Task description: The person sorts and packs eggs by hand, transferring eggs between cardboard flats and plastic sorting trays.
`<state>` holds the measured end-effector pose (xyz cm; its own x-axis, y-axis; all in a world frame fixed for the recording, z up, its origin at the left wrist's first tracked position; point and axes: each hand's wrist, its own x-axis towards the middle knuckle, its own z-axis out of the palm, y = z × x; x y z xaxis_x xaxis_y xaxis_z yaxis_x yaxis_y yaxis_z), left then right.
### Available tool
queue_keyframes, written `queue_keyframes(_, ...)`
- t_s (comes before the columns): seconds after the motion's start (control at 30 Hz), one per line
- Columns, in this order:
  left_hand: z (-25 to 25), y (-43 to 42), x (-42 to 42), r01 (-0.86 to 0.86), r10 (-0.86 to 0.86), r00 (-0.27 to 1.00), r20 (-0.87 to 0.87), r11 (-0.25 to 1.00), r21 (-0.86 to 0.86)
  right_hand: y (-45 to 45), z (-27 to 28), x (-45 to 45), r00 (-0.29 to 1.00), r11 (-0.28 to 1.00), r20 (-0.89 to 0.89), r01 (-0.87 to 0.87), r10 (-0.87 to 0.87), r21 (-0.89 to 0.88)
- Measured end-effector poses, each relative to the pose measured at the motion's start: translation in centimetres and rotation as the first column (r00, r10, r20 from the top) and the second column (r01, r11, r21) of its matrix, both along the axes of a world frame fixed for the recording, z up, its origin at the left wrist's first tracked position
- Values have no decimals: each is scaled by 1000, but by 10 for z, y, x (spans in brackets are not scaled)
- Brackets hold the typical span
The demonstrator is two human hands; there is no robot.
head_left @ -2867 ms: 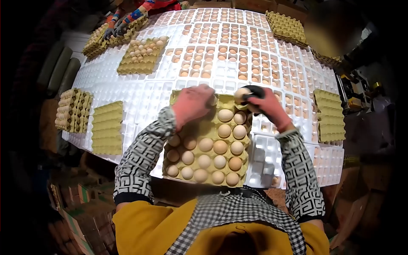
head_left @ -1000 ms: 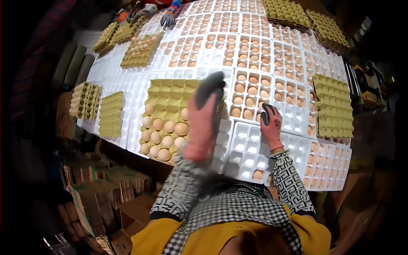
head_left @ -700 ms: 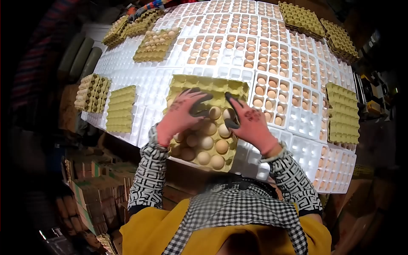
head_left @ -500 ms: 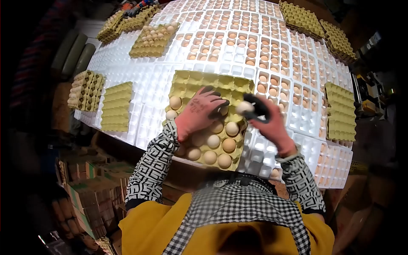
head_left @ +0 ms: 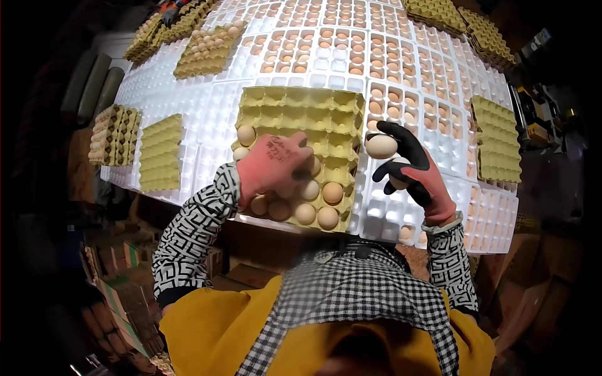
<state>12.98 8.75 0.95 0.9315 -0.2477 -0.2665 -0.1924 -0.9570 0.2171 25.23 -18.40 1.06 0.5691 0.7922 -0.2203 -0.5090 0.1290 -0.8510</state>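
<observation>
My left hand (head_left: 274, 161), in a pink glove, is closed over the eggs in a yellow-green pulp tray (head_left: 295, 100); its fingertips are hidden, and I cannot make out what they grip. Eggs (head_left: 328, 217) fill the near part of this tray, while its far rows hold none. Just right of the tray, my right hand (head_left: 419, 172) holds a pale egg (head_left: 381, 146) between black-coated fingers, and a second egg (head_left: 399, 177) shows in the palm. Below that hand lie white plastic trays (head_left: 384, 207), one with an egg (head_left: 406, 234) near the table edge.
White trays of eggs (head_left: 392, 59) cover the far and right table. A partly filled pulp tray (head_left: 204, 53) stands far left. Other pulp trays (head_left: 161, 153) lie left and right (head_left: 495, 139). Another person's gloved hand (head_left: 169, 15) touches stacked trays at the top left.
Since half a second ago, my right hand has turned and opened wider, with two eggs now visible in it. My left hand has moved slightly nearer over the tray, where fewer eggs show.
</observation>
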Motion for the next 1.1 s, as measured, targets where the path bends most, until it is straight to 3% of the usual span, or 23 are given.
queue_keyframes(0.07, -4, 3, -3, -51, 55, 997, 57, 996, -77, 4, -6, -5, 906, 950, 364, -109, 216, -292)
queue_keyframes(0.13, -7, 1, -4, -91, 97, 993, 71, 992, -92, 17, -6, -20, 457, 799, 706, -15, 541, -601)
queue_keyframes(0.17, -1, -3, -2, -107, 109, 993, 32, 992, -66, 22, -43, -42, 41, 775, 808, 255, 588, -577)
queue_keyframes(0.23, -4, -5, -2, -36, 39, 995, 92, 999, -35, 46, -39, -67, -164, 597, 578, 331, 799, -731)
queue_keyframes(0.27, -5, -7, -1, 29, -29, 986, 165, 1000, 6, 49, -42, -66, -216, 630, 592, 294, 776, -719)
queue_keyframes(0.33, -5, -11, 0, 41, -51, 989, 136, 996, 77, 41, -28, -56, -155, 707, 690, 113, 707, -698)
queue_keyframes(0.4, -4, -11, 4, 49, -67, 992, 107, 987, 156, 13, -40, -48, 115, 819, 828, 123, 549, -560)
queue_keyframes(0.43, 2, -11, 6, -19, 7, 993, 122, 994, 104, -14, -49, -38, 354, 905, 872, 131, 338, -404)
queue_keyframes(0.47, 10, -17, 7, -90, 83, 988, 130, 995, 49, -49, -65, -23, 450, 930, 883, 251, 134, -269)
queue_keyframes(0.5, 25, -34, 11, -288, 300, 944, 135, 952, -102, -81, -75, 5, 569, 918, 822, 322, 7, -231)
queue_keyframes(0.53, 24, -41, 22, -264, 346, 898, 272, 918, -296, -115, -105, 30, 440, 790, 875, 601, -202, -120)
queue_keyframes(0.57, 26, -59, 40, -365, 466, 868, 171, 833, -416, -148, -142, 62, 578, 709, 679, 695, -453, -118)
queue_keyframes(0.6, 26, -87, 61, -474, 573, 818, 43, 714, -515, -178, -157, 95, 479, 580, 784, 792, -395, -191)
queue_keyframes(0.63, 5, -113, 91, -473, 556, 831, 17, 722, -504, -192, -168, 118, 435, 438, 853, 852, -289, -286)
queue_keyframes(0.73, -54, -201, 191, -435, 463, 886, -16, 819, -374, -195, -190, 162, 533, 406, 844, 786, -60, -467)
queue_keyframes(0.8, -126, -240, 240, -422, 472, 875, 110, 853, -305, -193, -211, 174, 540, 351, 755, 671, 372, -653)
queue_keyframes(0.83, -146, -253, 257, -539, 531, 839, -119, 782, -313, -194, -209, 173, 554, 405, 781, 669, 288, -623)
queue_keyframes(0.87, -163, -261, 267, -555, 522, 831, -192, 798, -235, -196, -202, 167, 572, 452, 796, 666, 200, -593)
queue_keyframes(0.93, -210, -274, 262, -564, 613, 786, 81, 764, -313, -211, -199, 157, 449, 558, 893, 745, -15, -366)
queue_keyframes(0.97, -209, -283, 253, -521, 662, 738, 133, 683, -512, -218, -212, 151, 424, 620, 895, 742, -142, -254)
queue_keyframes(1.0, -206, -292, 244, -453, 686, 712, 148, 610, -650, -222, -224, 148, 345, 612, 938, 748, -28, -256)
queue_keyframes(1.07, -238, -294, 233, -220, 471, 746, 470, 842, -493, -226, -249, 143, 162, 608, 968, 755, 190, -245)
queue_keyframes(1.1, -263, -296, 225, -230, 373, 768, 521, 919, -320, -227, -261, 147, 271, 608, 946, 726, 176, -321)
